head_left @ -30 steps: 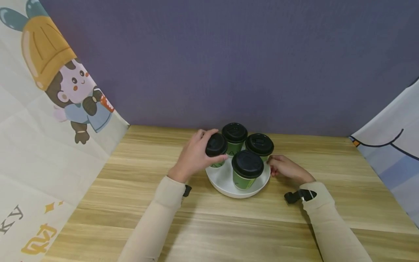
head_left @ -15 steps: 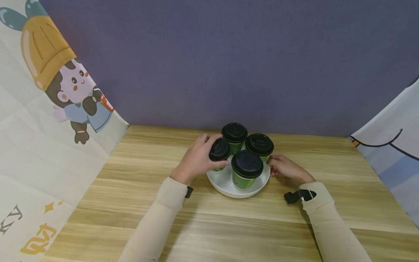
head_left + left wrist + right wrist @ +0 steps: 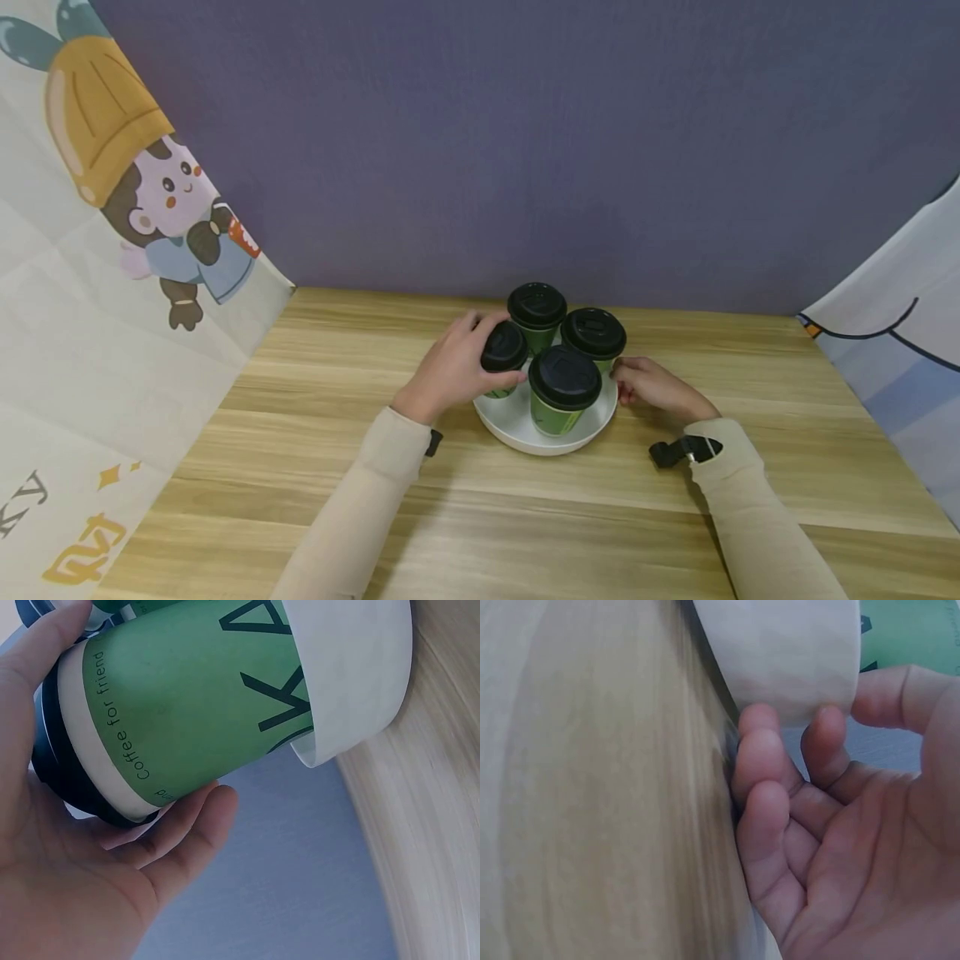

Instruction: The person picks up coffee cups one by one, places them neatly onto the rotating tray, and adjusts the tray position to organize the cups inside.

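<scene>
My left hand (image 3: 450, 371) holds a green paper coffee cup (image 3: 195, 697) by its black lid (image 3: 505, 346), thumb on the near side and fingers round the far side. This cup stands at the left of a white round dish (image 3: 546, 447); in the left wrist view its bottom is hidden behind the dish's raised wall. My right hand (image 3: 656, 389) pinches the right rim of the dish, with the thumb (image 3: 889, 697) over the edge and fingertips against the outer wall (image 3: 787, 652). Other lidded cups share the dish: a front cup (image 3: 564, 392), a back cup (image 3: 537, 312) and a right cup (image 3: 594, 333).
The dish sits on a wood-grain table (image 3: 480, 533), towards its far edge. Behind it rises a dark blue-grey panel (image 3: 480, 150). A printed cloth (image 3: 67, 333) hangs at the left, another cloth (image 3: 900, 317) at the right.
My left hand has shifted the held cup slightly right and nearer to me, closer to the front cup. The right hand has stayed at the rim of the dish.
</scene>
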`<action>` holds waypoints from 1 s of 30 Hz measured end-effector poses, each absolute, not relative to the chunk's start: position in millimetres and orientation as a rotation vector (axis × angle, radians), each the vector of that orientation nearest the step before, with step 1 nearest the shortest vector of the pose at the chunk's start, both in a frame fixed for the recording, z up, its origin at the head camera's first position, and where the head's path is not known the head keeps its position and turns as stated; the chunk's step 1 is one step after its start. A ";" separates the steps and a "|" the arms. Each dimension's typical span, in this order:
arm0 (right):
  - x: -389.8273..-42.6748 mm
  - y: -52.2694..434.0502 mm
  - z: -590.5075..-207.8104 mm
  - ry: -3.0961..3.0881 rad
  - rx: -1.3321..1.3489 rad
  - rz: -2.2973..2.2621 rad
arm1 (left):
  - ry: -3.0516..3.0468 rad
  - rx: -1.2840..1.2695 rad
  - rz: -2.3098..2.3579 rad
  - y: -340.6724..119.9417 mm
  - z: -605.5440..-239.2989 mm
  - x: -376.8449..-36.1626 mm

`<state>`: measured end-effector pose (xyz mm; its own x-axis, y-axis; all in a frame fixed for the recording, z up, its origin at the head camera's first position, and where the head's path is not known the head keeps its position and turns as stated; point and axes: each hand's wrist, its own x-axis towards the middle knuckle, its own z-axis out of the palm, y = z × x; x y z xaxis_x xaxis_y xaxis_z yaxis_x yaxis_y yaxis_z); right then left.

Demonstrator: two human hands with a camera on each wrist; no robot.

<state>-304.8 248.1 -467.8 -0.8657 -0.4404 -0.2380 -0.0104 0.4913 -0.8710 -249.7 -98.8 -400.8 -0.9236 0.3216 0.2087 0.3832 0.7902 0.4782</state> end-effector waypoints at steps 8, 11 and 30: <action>-302.9 247.4 -466.9 2.331 -0.380 -1.312 | -2.897 -0.570 -0.801 -98.5 -400.7 -248.8; -302.9 247.6 -466.7 2.332 -0.380 -1.316 | -2.896 -0.569 -0.802 -98.7 -400.5 -248.3; -298.9 249.9 -463.6 2.301 -0.400 -1.357 | -2.889 -0.586 -0.861 -113.6 -392.1 -246.3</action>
<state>-298.9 249.9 -463.6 -0.8628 -0.4542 -0.2218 -0.0258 0.4777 -0.8781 -246.3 -113.6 -392.1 -0.9247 0.3388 0.1734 0.3785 0.7703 0.5132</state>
